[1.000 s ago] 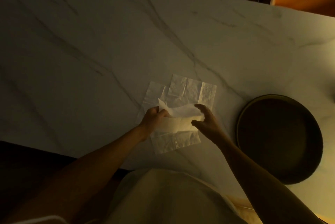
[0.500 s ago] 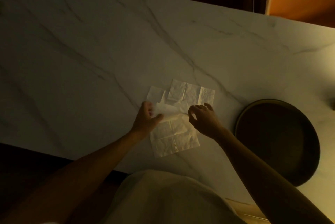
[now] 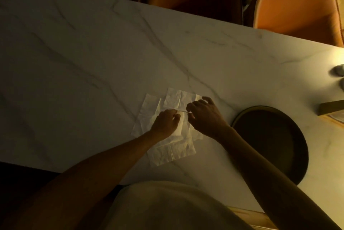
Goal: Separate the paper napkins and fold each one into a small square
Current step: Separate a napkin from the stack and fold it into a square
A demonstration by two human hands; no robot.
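Thin white paper napkins (image 3: pixel 172 152) lie overlapped and unfolded on the marble table (image 3: pixel 93 62), creased into squares. My left hand (image 3: pixel 165 122) and my right hand (image 3: pixel 205 116) meet over the middle of the pile. Both pinch a raised edge of the top napkin (image 3: pixel 183 111) between thumb and fingertips, a thin strip of it stretched between them. Another napkin (image 3: pixel 149 110) sticks out to the left beneath. The light is dim and the hands hide the centre of the pile.
A dark round tray (image 3: pixel 240 118) with a gold rim sits just right of the napkins. Two orange chairs (image 3: pixel 297 4) stand beyond the far edge. Small grey objects (image 3: pixel 337 70) and a box corner (image 3: pixel 331 107) lie at the right edge.
Both hands have moved toward the far part of the pile and come close together. The lifted flap seen earlier has been drawn into a thin edge pinched between them.
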